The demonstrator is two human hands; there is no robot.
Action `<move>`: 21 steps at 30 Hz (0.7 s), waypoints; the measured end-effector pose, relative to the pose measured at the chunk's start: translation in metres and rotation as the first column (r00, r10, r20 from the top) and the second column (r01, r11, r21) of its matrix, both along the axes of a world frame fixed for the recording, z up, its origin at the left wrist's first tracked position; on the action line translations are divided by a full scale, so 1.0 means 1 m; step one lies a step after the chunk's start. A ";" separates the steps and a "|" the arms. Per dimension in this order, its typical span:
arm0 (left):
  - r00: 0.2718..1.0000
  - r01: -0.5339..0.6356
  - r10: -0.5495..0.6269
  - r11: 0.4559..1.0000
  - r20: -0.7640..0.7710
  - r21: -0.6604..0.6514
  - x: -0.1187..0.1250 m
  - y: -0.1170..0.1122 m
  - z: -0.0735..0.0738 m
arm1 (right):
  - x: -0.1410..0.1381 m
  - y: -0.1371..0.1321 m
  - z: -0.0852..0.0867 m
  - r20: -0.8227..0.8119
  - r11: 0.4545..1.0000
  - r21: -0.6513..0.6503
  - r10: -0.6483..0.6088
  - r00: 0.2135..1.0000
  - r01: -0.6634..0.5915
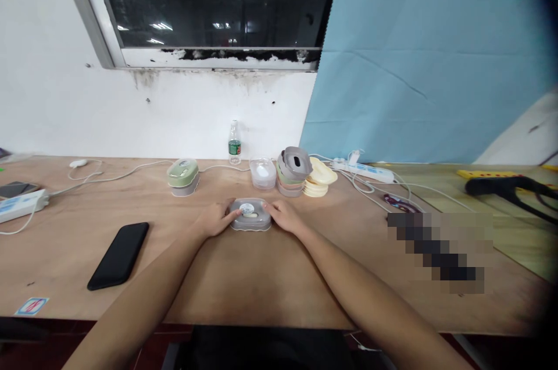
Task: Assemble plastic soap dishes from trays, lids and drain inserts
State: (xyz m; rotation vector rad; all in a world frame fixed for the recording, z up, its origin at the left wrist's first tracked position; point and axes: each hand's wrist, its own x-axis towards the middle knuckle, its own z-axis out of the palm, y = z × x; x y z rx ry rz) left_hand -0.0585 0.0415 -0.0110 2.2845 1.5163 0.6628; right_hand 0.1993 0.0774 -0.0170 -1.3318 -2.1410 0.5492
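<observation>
A grey lidded plastic container point(257, 223) rests on the table in front of me, with a round pale label on its top. My left hand point(214, 220) grips its left side, thumb lying over the lid. On the opposite side, my right hand point(284, 216) holds the container, its thumb on the lid's right edge. The fingers behind the container are partly hidden. Behind it stand a stack of clear containers point(263, 175), a stack of grey, green and pink parts point(291, 175) and a pile of cream-yellow lids point(317, 187).
Farther left sits a green-and-grey stack point(183, 177). A plastic bottle point(234, 146) stands by the wall. A black phone-like slab point(118, 256) lies near my left forearm. White power strips point(366, 171) with cables lie on both sides. A blurred patch covers something at right.
</observation>
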 end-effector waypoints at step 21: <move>0.942 -0.331 0.303 0.777 0.143 0.536 -0.008 0.012 -0.003 | -0.002 -0.010 0.005 0.165 0.972 -0.056 0.233 0.958 -0.227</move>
